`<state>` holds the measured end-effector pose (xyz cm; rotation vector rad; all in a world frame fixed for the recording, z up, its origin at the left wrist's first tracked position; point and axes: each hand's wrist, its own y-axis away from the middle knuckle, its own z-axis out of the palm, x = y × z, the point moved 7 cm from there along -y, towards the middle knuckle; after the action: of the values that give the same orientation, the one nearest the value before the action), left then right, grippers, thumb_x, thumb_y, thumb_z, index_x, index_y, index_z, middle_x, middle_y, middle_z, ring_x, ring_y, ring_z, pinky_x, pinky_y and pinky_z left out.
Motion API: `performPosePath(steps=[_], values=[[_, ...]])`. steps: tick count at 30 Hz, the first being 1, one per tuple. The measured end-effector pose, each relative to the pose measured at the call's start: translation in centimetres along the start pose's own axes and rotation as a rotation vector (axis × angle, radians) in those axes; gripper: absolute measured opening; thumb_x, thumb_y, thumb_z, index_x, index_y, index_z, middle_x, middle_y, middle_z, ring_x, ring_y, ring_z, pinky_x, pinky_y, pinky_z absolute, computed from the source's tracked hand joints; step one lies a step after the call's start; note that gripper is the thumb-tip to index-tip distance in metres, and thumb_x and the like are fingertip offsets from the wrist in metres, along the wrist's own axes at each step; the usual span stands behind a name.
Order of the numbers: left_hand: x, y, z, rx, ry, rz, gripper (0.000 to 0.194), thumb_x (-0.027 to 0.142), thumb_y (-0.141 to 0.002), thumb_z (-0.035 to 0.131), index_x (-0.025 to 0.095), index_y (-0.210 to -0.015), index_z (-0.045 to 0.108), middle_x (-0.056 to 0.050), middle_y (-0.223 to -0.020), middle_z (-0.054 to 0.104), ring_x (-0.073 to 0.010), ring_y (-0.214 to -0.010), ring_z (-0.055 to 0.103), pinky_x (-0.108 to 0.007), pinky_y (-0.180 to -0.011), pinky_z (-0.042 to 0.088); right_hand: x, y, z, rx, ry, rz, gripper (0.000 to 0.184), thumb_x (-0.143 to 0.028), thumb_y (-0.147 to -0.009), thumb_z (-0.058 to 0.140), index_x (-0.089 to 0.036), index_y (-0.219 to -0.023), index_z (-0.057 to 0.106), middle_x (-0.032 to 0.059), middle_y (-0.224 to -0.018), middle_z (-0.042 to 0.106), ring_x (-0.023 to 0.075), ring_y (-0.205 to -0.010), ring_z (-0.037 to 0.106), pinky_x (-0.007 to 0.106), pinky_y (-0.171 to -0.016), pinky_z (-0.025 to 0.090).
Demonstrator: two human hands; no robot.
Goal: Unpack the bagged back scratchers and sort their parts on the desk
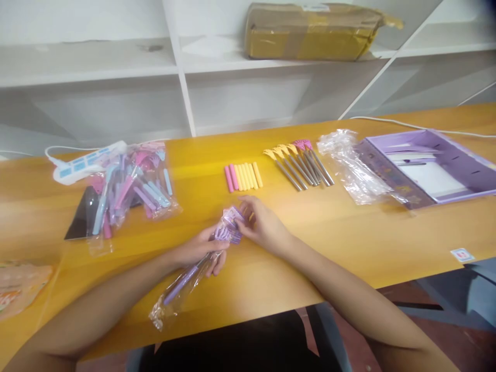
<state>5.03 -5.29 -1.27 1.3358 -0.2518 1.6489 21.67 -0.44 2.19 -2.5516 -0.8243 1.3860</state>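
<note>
My left hand is closed round a purple back scratcher in a clear plastic bag, its handle slanting down to the left. At the bag's top end is a purple printed label. My right hand pinches the edge of that label between thumb and fingers. Beyond my hands lies a row of pink and yellow handle tubes. To their right rest several back scratchers with bare metal rods and yellow or pink claw heads.
Bagged back scratchers lie in a pile at left, beside a white power strip and over a dark flat object. Crumpled clear plastic touches an open purple box at right. A taped carton sits on the shelf.
</note>
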Motion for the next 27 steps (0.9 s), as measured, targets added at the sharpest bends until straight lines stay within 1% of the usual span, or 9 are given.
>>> performPosePath(steps=[4, 8, 11, 14, 18, 20, 22, 25, 27], values=[[-0.1, -0.2, 0.1, -0.023, -0.012, 0.045, 0.048, 0.047, -0.107, 0.062, 0.018, -0.136, 0.04, 0.0, -0.064, 0.074, -0.0136, -0.038, 0.06, -0.02, -0.04, 0.042, -0.9, -0.2, 0.1, -0.009, 0.096, -0.054, 0.049, -0.033, -0.096, 0.077, -0.024, -0.137, 0.052, 0.0123, -0.121, 0.065, 0.0232, -0.094, 0.072, 0.037, -0.073, 0.064], [-0.4, -0.4, 0.0, -0.05, -0.025, 0.077, 0.052, 0.046, -0.107, 0.063, 0.018, -0.142, 0.037, 0.001, -0.067, 0.074, -0.0141, -0.041, 0.062, -0.02, -0.043, 0.04, -1.0, 0.1, 0.8, 0.07, 0.171, -0.003, 0.053, -0.02, -0.094, 0.072, -0.023, -0.141, 0.049, 0.012, -0.117, 0.067, 0.0239, -0.092, 0.073, 0.036, -0.068, 0.064], [-0.8, -0.5, 0.0, -0.078, -0.05, 0.066, 0.053, 0.047, -0.108, 0.062, 0.018, -0.144, 0.036, 0.0, -0.069, 0.075, -0.0146, -0.044, 0.064, -0.021, -0.045, 0.04, -0.8, 0.1, 0.8, 0.127, 0.182, 0.004, 0.052, -0.014, -0.096, 0.065, -0.024, -0.143, 0.047, 0.0106, -0.116, 0.066, 0.0225, -0.092, 0.073, 0.036, -0.07, 0.065], [-0.7, -0.4, 0.1, -0.089, -0.059, 0.07, 0.05, 0.049, -0.107, 0.063, 0.018, -0.139, 0.04, -0.001, -0.069, 0.075, -0.0146, -0.044, 0.065, -0.021, -0.045, 0.04, -0.7, -0.1, 0.1, 0.159, 0.155, -0.059, 0.042, -0.014, -0.1, 0.063, -0.024, -0.138, 0.048, 0.0121, -0.125, 0.062, 0.0205, -0.094, 0.072, 0.036, -0.074, 0.066], [-0.5, -0.4, 0.0, -0.065, -0.037, 0.078, 0.041, 0.045, -0.108, 0.061, 0.018, -0.133, 0.043, -0.002, -0.069, 0.076, -0.0144, -0.043, 0.064, -0.022, -0.045, 0.042, -1.5, -0.3, -1.2, 0.186, 0.231, -0.199, 0.018, -0.011, -0.103, 0.058, -0.024, -0.115, 0.059, 0.014, -0.131, 0.057, 0.0247, -0.116, 0.068, 0.04, -0.087, 0.065], [-0.5, -0.4, -0.1, -0.057, -0.037, 0.07, 0.04, 0.044, -0.108, 0.062, 0.018, -0.133, 0.043, -0.002, -0.069, 0.076, -0.0144, -0.044, 0.064, -0.022, -0.045, 0.043, -1.8, -0.4, -1.4, 0.15, 0.239, -0.224, 0.016, -0.009, -0.103, 0.055, -0.023, -0.105, 0.063, 0.0141, -0.131, 0.055, 0.0259, -0.122, 0.065, 0.042, -0.093, 0.063], [-0.4, -0.3, -0.1, -0.05, -0.037, 0.06, 0.041, 0.043, -0.108, 0.062, 0.018, -0.133, 0.043, -0.001, -0.07, 0.075, -0.0143, -0.044, 0.064, -0.022, -0.046, 0.044, -1.8, -0.5, -1.4, 0.118, 0.175, -0.195, 0.016, -0.011, -0.104, 0.055, -0.022, -0.106, 0.066, 0.0142, -0.13, 0.054, 0.0257, -0.122, 0.064, 0.045, -0.098, 0.061], [-0.3, -0.3, -0.2, -0.047, -0.038, 0.055, 0.04, 0.043, -0.107, 0.062, 0.018, -0.132, 0.043, -0.001, -0.07, 0.075, -0.0138, -0.044, 0.064, -0.023, -0.046, 0.045, -1.1, -0.7, -1.6, 0.093, 0.026, -0.098, 0.011, -0.019, -0.106, 0.059, -0.022, -0.111, 0.068, 0.0128, -0.125, 0.057, 0.0242, -0.119, 0.063, 0.046, -0.106, 0.056], [-0.3, -0.3, -0.1, -0.06, -0.047, 0.052, 0.04, 0.043, -0.107, 0.063, 0.017, -0.132, 0.045, -0.002, -0.07, 0.076, -0.0133, -0.044, 0.064, -0.022, -0.046, 0.045, -0.5, -0.9, -1.5, 0.066, -0.071, -0.039, 0.009, -0.026, -0.107, 0.061, -0.021, -0.106, 0.069, 0.0112, -0.121, 0.059, 0.0233, -0.117, 0.063, 0.044, -0.107, 0.054]])
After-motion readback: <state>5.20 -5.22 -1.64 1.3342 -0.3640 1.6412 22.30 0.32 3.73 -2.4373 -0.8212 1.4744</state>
